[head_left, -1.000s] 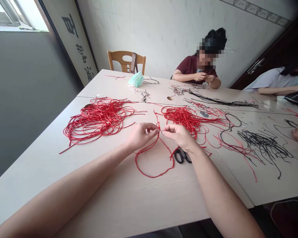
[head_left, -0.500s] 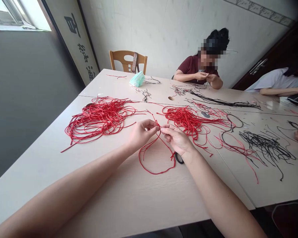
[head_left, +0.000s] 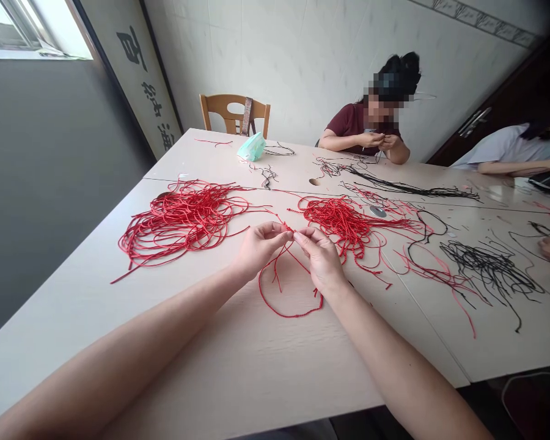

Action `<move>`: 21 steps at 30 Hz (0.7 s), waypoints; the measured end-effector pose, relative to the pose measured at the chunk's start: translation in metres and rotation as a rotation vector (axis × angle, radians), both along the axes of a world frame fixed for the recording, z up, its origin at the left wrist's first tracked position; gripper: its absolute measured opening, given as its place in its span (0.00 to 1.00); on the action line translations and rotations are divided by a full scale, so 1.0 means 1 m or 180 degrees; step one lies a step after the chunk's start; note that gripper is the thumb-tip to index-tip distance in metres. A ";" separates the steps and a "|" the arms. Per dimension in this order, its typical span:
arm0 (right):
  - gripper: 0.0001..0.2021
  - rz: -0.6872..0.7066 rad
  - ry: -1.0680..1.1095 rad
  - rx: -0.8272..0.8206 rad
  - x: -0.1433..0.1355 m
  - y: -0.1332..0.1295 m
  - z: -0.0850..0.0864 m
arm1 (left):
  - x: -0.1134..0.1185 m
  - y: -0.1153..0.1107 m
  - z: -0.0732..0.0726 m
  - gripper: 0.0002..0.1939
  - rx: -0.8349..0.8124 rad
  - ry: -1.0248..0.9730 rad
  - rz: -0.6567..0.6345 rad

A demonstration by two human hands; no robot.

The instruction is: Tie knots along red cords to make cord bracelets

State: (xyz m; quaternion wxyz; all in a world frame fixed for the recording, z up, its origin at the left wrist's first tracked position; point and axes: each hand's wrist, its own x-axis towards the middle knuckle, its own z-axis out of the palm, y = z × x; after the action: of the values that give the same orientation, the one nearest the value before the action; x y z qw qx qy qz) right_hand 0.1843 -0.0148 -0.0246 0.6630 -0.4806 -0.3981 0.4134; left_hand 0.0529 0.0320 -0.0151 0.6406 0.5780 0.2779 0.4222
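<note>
Between my two hands is a red braided cord [head_left: 291, 316], whose loop hangs down onto the table below them. My left hand [head_left: 262, 245] pinches the cord between thumb and forefinger. Right beside it, my right hand [head_left: 319, 252] also pinches the cord, with the fingertips of both hands meeting. The exact spot they grip is mostly hidden by the fingers. Short red ends dangle inside the loop, and another strand runs away from the fingers toward the far side. A heap of smooth red cords [head_left: 178, 226] lies left of my hands, and a pile of braided red cords [head_left: 334, 217] lies just behind the right one.
Black cords [head_left: 490, 269] lie tangled at the right, with a long black bundle [head_left: 412, 186] farther back. A pale green bag-like item [head_left: 252, 147] sits near the wooden chair [head_left: 234, 116]. Across the table a person [head_left: 348, 128] handles thin cord; another person [head_left: 504, 150] sits at the right.
My right hand has shifted slightly left and up, closing in on the left fingertips. The black ring-like item by its wrist is now covered. The red loop has moved a little.
</note>
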 end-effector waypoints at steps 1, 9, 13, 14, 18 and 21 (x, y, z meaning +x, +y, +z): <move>0.07 -0.0012 -0.0048 -0.0005 0.000 0.000 0.000 | 0.000 0.000 0.000 0.10 -0.0020 -0.0032 -0.0016; 0.11 0.0033 -0.0251 -0.0077 0.003 -0.003 0.008 | -0.001 0.002 0.002 0.12 -0.0114 0.0004 -0.0104; 0.09 0.0198 -0.0505 -0.0085 0.006 -0.002 0.012 | -0.001 0.004 0.003 0.12 -0.0095 -0.0056 -0.0164; 0.09 0.0200 -0.0568 -0.0043 0.006 -0.003 0.012 | -0.002 0.004 0.003 0.12 -0.0072 -0.0069 -0.0162; 0.08 0.0188 -0.0592 0.0070 0.007 -0.004 0.013 | -0.003 0.004 0.004 0.12 -0.0001 -0.0024 -0.0128; 0.07 0.0346 -0.0184 -0.0010 0.007 -0.004 0.013 | -0.004 0.004 0.005 0.12 0.0050 0.0082 -0.0124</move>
State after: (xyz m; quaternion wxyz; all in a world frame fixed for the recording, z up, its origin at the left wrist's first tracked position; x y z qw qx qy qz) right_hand 0.1912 -0.0186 -0.0120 0.6270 -0.4712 -0.4420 0.4353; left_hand 0.0493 0.0365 -0.0102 0.6406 0.5937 0.2714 0.4044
